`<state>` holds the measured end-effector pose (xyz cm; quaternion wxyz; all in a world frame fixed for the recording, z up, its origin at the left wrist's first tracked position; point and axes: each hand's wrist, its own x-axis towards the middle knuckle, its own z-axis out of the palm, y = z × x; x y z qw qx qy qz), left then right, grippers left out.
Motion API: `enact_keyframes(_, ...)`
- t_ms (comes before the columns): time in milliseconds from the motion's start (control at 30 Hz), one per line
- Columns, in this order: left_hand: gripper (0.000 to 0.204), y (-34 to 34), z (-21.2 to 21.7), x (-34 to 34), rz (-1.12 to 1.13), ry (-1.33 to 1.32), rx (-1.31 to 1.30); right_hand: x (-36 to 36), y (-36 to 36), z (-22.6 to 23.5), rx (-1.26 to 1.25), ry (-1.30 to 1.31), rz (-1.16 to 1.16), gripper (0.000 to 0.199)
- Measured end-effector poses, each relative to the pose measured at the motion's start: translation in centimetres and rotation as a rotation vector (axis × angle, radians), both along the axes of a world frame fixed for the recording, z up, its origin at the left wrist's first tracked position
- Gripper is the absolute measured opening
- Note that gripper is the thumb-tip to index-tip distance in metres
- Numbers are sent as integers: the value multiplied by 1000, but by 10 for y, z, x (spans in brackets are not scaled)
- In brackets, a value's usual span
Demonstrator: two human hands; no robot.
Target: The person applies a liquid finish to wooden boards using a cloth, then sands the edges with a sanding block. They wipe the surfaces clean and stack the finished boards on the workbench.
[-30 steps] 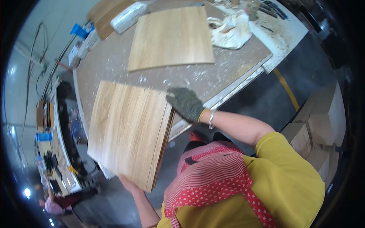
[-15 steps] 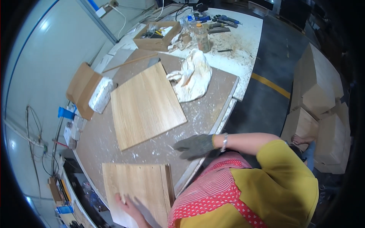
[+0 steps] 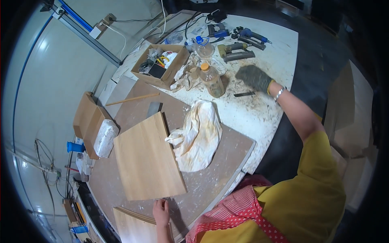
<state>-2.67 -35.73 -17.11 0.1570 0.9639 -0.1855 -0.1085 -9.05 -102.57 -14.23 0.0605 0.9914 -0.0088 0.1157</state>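
Right hand [image 3: 254, 79], gloved, near the right edge of the white tabletop [image 3: 281, 48]; I can't tell whether it's holding anything. Swinging left could topple the bottle [image 3: 213, 83].

We note a pale wall [image 3: 44, 93] beyond the tabletop [image 3: 279, 34]'s left edge; past its right edge, apparently dark floor [image 3: 304, 87].

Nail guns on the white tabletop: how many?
3 visible, beyond the gloved right hand: yellow-green one nearest it, blue one behind that to the right, second blue one farther left. More may be hidden.
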Motion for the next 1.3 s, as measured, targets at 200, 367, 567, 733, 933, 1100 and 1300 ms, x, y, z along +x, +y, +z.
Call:
enact_keyframes(200,21,6,-37,32,166,447,-131,116,-117,2,-77,-165,-129,24)
enact_keyframes(367,19,9,-41,36,159,404,233,232,-173,-11,-263,-232,-297,50)
enact_keyframes(567,22,-15,-22,30,170,412,273,310,-186,-27,46,-240,-258,67)
enact_keyframes(733,17,-27,-15,30,260,453,172,311,-170,-21,28,-103,-352,56)
enact_keyframes(933,19,-21,-9,31,253,535,146,291,-170,39,221,-368,-139,64)
enact_keyframes(1100,19,-26,-7,41,208,566,83,202,-158,82,164,-144,-82,59)
enact_keyframes(1300,22,-75,37,58,163,356,416,152,-78,41,402,153,-230,53)
